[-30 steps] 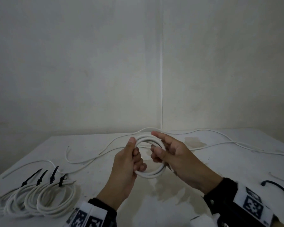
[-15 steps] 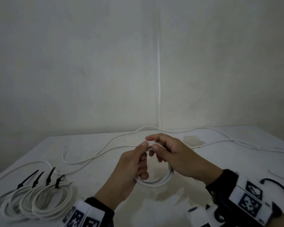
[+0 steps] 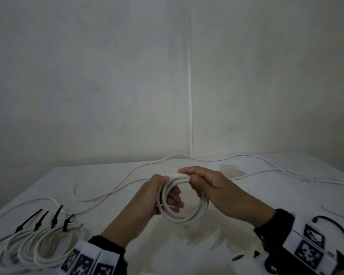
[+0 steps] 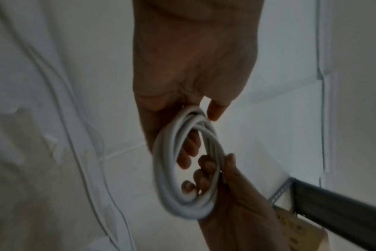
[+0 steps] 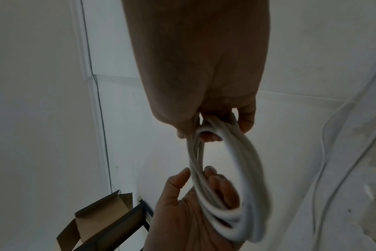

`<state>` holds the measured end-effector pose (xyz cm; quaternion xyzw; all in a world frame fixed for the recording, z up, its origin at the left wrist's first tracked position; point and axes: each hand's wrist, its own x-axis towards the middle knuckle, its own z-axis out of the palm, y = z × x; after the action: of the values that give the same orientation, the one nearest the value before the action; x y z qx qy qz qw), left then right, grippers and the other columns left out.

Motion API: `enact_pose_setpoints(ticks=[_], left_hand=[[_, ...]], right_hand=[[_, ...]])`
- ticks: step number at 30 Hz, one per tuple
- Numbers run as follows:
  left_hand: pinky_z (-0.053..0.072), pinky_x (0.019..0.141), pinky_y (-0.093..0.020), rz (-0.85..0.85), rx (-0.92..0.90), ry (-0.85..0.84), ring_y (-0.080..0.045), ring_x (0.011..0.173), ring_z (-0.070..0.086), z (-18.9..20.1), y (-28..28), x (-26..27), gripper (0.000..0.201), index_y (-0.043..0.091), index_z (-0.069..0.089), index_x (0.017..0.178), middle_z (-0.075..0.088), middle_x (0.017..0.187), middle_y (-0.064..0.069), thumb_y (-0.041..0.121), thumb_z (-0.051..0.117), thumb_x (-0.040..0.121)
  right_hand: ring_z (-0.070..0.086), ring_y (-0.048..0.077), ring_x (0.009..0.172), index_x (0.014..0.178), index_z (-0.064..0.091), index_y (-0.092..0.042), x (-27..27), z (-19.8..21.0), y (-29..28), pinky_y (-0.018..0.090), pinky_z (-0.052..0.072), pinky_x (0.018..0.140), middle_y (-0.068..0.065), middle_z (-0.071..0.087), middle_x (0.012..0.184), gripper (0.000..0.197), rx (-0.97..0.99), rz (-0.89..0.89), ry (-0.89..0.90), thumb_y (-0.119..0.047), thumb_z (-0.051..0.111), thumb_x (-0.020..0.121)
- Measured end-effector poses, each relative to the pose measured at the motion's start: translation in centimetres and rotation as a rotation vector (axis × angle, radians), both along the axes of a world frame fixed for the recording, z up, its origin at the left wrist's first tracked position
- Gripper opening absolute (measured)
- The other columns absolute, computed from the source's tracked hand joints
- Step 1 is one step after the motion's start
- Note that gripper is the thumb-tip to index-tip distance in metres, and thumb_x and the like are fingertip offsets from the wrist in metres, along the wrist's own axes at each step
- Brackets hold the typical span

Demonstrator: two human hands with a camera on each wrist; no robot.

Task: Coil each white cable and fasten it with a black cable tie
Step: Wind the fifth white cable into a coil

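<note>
A white cable coil [image 3: 187, 218] of several loops hangs above the table between both hands. My left hand [image 3: 165, 188] holds its left side, with the thumb on top and the fingers curled through the ring. Pinching the top of the coil is my right hand [image 3: 191, 175], its fingers wrapped over the loops. In the left wrist view the coil [image 4: 161, 169] hangs from my left hand [image 4: 204, 112], and the right hand [image 4: 236, 186] grips it lower down. From the right wrist view the coil [image 5: 253, 161] spans both hands. Neither hand holds a black tie.
Several finished coils [image 3: 48, 247] with black cable ties [image 3: 57, 215] lie at the table's front left. Loose white cables [image 3: 127, 185] [image 3: 266, 171] snake across the back of the table [image 3: 107, 175]. A black cable [image 3: 336, 225] lies at the right. A cardboard box [image 5: 101, 217] stands off the table.
The coil has turned to face me more fully. My right hand has closed over its top. The left thumb has slid from the top toward the left side.
</note>
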<state>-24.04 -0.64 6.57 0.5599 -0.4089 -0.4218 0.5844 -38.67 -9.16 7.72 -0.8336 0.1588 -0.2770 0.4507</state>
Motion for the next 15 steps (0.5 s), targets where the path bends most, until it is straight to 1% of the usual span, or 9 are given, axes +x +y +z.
enact_pose_setpoints(ticks=[1,3,5,7,8,11,13,14,15], left_hand=[[0.053,0.076,-0.041,-0.017,0.001,-0.048,-0.019,0.053,0.062,0.3,0.0,0.0,0.049,0.006,0.065,0.064,0.062,0.057,-0.008,0.025,0.034,0.097],[0.053,0.067,-0.036,-0.055,-0.004,-0.126,-0.015,0.049,0.056,0.6,-0.2,-0.1,0.044,0.008,0.063,0.065,0.057,0.054,-0.003,0.029,0.040,0.096],[0.045,0.053,-0.025,-0.094,-0.012,-0.138,-0.010,0.043,0.041,0.7,-0.1,-0.6,0.038,0.014,0.055,0.058,0.042,0.049,0.004,0.029,0.047,0.093],[0.038,0.048,-0.020,-0.077,-0.057,-0.140,-0.007,0.041,0.030,0.5,-0.2,-1.4,0.045,0.023,0.050,0.048,0.031,0.046,0.010,0.023,0.048,0.093],[0.036,0.046,-0.019,-0.049,-0.082,-0.150,-0.006,0.040,0.029,0.3,-0.3,-1.8,0.051,0.023,0.051,0.043,0.029,0.044,0.012,0.022,0.047,0.094],[0.035,0.043,-0.018,0.049,-0.142,-0.133,-0.005,0.039,0.028,-0.1,-0.6,-2.6,0.054,0.023,0.045,0.039,0.029,0.042,0.012,0.021,0.048,0.094],[0.035,0.043,-0.018,0.086,-0.167,-0.097,-0.005,0.038,0.029,-0.3,-0.7,-2.8,0.050,0.024,0.040,0.044,0.030,0.042,0.012,0.022,0.048,0.093],[0.035,0.043,-0.018,0.094,-0.175,-0.082,-0.005,0.038,0.029,-0.4,-0.8,-2.9,0.047,0.023,0.039,0.047,0.030,0.042,0.012,0.022,0.048,0.093],[0.035,0.042,-0.018,0.098,-0.180,-0.067,-0.004,0.038,0.028,-0.4,-0.8,-3.0,0.045,0.021,0.038,0.049,0.029,0.042,0.012,0.021,0.048,0.093]], right_hand=[[0.046,-0.008,0.060,0.110,0.052,-0.028,-0.1,0.2,0.1,0.007,0.038,0.063,-0.010,0.047,0.074,0.021,-0.026,0.017,0.035,-0.018,0.038,0.097],[0.046,-0.009,0.063,0.109,0.052,-0.031,-0.4,0.5,0.0,0.007,0.039,0.065,-0.012,0.048,0.076,0.022,-0.047,0.043,0.069,-0.020,0.038,0.097],[0.047,-0.009,0.065,0.108,0.052,-0.035,-0.7,0.7,-0.1,0.007,0.040,0.068,-0.012,0.049,0.078,0.023,-0.042,0.049,0.075,-0.021,0.038,0.097],[0.049,-0.010,0.068,0.108,0.051,-0.036,-0.7,0.6,-0.2,0.008,0.041,0.070,-0.011,0.052,0.081,0.023,-0.026,0.032,0.070,-0.021,0.038,0.097],[0.050,-0.009,0.070,0.110,0.051,-0.034,-0.6,0.5,-0.1,0.008,0.042,0.071,-0.011,0.054,0.083,0.023,-0.009,0.015,0.055,-0.020,0.038,0.097],[0.056,-0.006,0.084,0.119,0.049,-0.027,-0.3,0.0,-0.1,0.010,0.045,0.079,-0.010,0.057,0.095,0.025,0.109,-0.093,-0.073,-0.026,0.046,0.094],[0.059,0.002,0.095,0.121,0.047,-0.026,-0.2,-0.2,-0.2,0.017,0.047,0.087,-0.010,0.058,0.106,0.039,0.227,-0.171,-0.115,-0.041,0.051,0.085],[0.062,0.007,0.094,0.119,0.049,-0.022,-0.2,-0.3,-0.2,0.020,0.049,0.088,-0.005,0.061,0.107,0.045,0.297,-0.179,-0.114,-0.045,0.051,0.081],[0.065,0.011,0.089,0.116,0.053,-0.017,-0.1,-0.3,-0.1,0.022,0.052,0.085,0.001,0.065,0.101,0.044,0.361,-0.165,-0.119,-0.045,0.051,0.082]])
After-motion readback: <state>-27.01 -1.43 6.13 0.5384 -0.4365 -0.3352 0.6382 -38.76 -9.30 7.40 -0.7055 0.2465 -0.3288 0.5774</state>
